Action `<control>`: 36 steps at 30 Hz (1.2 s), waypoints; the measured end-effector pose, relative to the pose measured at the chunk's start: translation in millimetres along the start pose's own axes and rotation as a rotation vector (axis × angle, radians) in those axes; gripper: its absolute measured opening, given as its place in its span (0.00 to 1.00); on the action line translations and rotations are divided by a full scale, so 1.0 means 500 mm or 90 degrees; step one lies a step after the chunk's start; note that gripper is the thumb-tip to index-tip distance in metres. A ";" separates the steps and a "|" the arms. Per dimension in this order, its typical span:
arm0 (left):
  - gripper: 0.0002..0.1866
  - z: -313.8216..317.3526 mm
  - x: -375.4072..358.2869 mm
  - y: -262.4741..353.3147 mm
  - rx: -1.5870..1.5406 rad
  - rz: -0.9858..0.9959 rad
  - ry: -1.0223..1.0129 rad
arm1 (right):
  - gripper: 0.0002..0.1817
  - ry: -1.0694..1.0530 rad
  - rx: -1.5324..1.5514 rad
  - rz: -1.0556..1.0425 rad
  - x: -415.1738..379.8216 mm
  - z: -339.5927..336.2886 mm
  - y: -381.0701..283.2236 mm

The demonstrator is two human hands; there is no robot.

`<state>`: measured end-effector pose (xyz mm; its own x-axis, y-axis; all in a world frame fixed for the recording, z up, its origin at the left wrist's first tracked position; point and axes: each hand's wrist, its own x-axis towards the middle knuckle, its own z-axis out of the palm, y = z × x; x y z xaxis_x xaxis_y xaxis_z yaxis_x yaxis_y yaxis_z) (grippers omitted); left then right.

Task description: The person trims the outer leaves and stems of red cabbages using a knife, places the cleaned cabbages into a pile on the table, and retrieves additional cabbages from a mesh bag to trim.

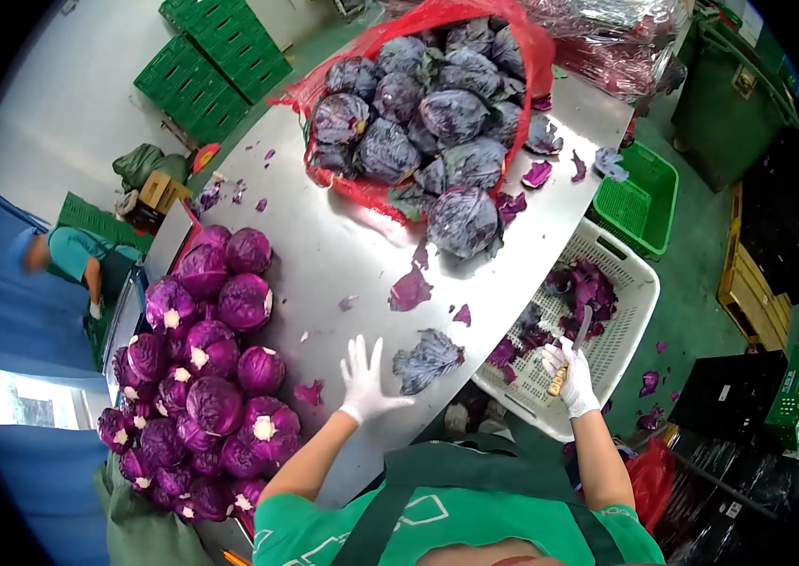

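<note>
The head view shows a steel table (343, 255) with a gloved hand at either side of its near edge. The left hand (367, 385) is spread wide, fingers fanned and nothing held, over the metal; whether its palm touches the surface I cannot tell. Just beside it, on the side toward the right hand, lies a crumpled cabbage leaf (428, 360), dull blue-grey with a purple edge. The right hand (573, 379) is closed around the yellowish handle of a knife (560, 375), the curved blade pointing away from the body, above a white perforated crate (640, 325). Purple leaf scraps (592, 291) lie in that crate, which sits beyond the table's edge. On the left part of the table is a heap of glossy purple cabbages (214, 404), several showing pale cut stems. At the far side, an open red mesh bag (536, 57) holds many duller, leafier cabbages (454, 115), while one such cabbage (462, 222) rests at the bag's near edge. Loose leaf pieces (410, 290) are scattered between the bag and the hands. A bright green crate (638, 200) stands past the white one, and a person (79, 253) in a teal top is at the far left.
</note>
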<state>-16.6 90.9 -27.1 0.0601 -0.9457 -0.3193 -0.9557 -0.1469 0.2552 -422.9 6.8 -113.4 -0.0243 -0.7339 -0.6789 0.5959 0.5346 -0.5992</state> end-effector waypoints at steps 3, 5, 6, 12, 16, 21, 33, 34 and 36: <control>0.77 0.016 0.083 0.061 -0.053 0.023 0.096 | 0.19 -0.002 0.021 -0.002 -0.027 0.030 0.009; 0.76 0.043 0.148 0.112 -0.073 0.087 0.156 | 0.21 0.007 0.003 -0.036 -0.046 0.034 0.003; 0.77 0.055 0.176 0.148 -0.078 0.137 0.182 | 0.22 0.007 -0.016 -0.057 -0.046 0.019 0.001; 0.62 0.054 0.231 0.480 -0.218 0.440 -0.016 | 0.23 0.127 0.009 -0.145 -0.042 -0.037 -0.041; 0.39 -0.023 0.254 0.501 -0.298 0.450 0.036 | 0.19 0.165 -0.010 -0.231 -0.042 -0.048 -0.073; 0.18 -0.074 0.357 0.443 -0.139 0.518 0.221 | 0.18 0.156 -0.085 -0.221 -0.026 0.047 -0.054; 0.34 -0.187 0.505 0.263 -0.280 0.253 0.269 | 0.18 -0.037 -0.241 -0.281 0.023 0.308 -0.096; 0.31 -0.168 0.468 0.272 -0.287 0.283 0.326 | 0.19 -0.034 -0.238 -0.281 0.033 0.318 -0.095; 0.38 -0.150 0.398 0.281 -0.319 0.284 0.308 | 0.22 -0.044 -0.266 -0.214 0.034 0.337 -0.106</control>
<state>-117.6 -139.8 13.5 -0.0669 -0.9492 0.3074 -0.6846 0.2678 0.6779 -319.8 -104.7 -21.6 -0.0972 -0.9116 -0.3994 0.1938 0.3763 -0.9060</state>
